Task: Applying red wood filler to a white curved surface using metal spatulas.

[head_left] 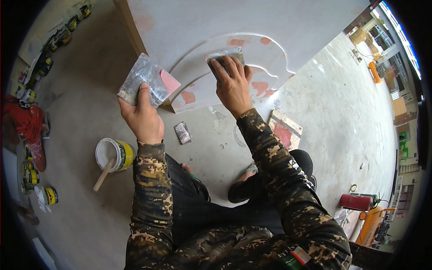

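Note:
My left hand [146,119] grips a flat grey putty plate [146,69], its thumb pressed on the top face. A smear of pink putty [169,81] sits along the plate's right edge. My right hand [233,92] has its fingers spread over a thin, stained putty spreader [240,53], which is up against a large pale panel [189,20]. Raised curved moulding [215,38] runs across the lower part of this panel. Several pink putty patches [188,97] mark the panel around the curves. My right fingertips partly hide the spreader.
An open white bucket [104,145] with a wooden stick [103,176] stands left of my legs. Between plate and feet lies a small speckled block [183,133]. A board with red filler [283,130] lies at right. Several tubs line the left; a fire extinguisher [356,202] is at lower right.

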Motion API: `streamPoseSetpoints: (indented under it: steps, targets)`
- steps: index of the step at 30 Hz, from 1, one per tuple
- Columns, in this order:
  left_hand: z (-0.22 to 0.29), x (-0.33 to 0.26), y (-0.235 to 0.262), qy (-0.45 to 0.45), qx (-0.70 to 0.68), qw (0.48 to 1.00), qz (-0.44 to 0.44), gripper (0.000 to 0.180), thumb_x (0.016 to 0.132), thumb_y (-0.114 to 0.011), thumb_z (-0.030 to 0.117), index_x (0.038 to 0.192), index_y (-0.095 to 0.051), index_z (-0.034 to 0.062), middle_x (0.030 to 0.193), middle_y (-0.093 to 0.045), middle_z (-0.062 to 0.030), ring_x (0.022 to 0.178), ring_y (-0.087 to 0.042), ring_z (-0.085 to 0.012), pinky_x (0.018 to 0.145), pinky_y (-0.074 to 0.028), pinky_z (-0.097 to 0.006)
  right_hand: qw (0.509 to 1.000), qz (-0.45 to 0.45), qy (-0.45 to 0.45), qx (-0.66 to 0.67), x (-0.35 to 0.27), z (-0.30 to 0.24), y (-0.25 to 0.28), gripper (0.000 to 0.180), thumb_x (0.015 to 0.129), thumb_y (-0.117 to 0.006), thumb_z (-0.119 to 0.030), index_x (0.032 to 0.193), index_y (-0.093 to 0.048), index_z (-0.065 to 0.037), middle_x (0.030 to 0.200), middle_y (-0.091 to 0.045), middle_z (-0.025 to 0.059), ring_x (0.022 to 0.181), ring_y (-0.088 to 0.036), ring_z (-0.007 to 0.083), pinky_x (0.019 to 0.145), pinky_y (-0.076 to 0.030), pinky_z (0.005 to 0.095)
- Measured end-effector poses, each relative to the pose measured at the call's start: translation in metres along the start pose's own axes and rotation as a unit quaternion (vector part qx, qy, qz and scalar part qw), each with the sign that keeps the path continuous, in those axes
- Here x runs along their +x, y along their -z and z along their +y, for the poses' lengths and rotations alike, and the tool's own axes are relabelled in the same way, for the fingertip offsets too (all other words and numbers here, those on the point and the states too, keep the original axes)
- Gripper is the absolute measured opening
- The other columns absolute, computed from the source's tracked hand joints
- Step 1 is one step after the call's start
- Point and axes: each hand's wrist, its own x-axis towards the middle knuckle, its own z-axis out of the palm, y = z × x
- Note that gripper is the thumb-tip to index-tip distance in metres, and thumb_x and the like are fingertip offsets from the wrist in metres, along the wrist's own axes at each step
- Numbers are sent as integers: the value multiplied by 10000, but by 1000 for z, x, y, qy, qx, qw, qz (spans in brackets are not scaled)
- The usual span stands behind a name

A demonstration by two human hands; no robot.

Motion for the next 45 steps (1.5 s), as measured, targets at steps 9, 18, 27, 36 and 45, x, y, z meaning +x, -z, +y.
streamPoseSetpoints:
  steps: [9,18,27,36,45]
  targets:
    - [3,0,1,20,-5,1000,-6,237,952,-639,19,1166,-543,-10,1166,-638,-87,1036,-606,-142,928,-504,-311,997,53,-29,-37,6,0,-35,644,699,-703,10,1306,-645,-196,1328,-582,46,1289,-507,261,1042,-311,505]
    - [5,-3,-5,45,-14,999,-21,198,954,-635,21,1137,-563,1,1132,-645,-67,1011,-606,-125,911,-506,-301,995,72,-36,-66,-9,3,-57,641,680,-708,11,1290,-657,-179,1325,-587,42,1274,-514,256,1035,-319,486]
    - [1,-2,-1,42,-30,998,-34,201,956,-635,25,1138,-557,-8,1135,-643,-75,1010,-609,-127,905,-509,-298,997,39,-63,-7,-2,-12,-26,525,746,-684,-3,1249,-658,-154,1294,-591,50,1258,-517,256,999,-326,501]
    - [7,-3,-1,55,-33,997,-30,211,953,-639,28,1146,-562,-7,1145,-645,-78,1025,-614,-134,922,-508,-307,995,57,-79,-23,16,-18,-26,589,691,-701,32,1242,-669,-173,1283,-599,34,1260,-518,256,1023,-329,480]
    - [-5,-4,-6,76,-42,995,-44,233,937,-660,31,1158,-585,21,1164,-651,-69,1074,-630,-177,940,-517,-348,995,28,-69,-70,-16,-13,-54,398,795,-640,-37,1171,-698,-154,1263,-608,40,1227,-534,236,974,-342,506]
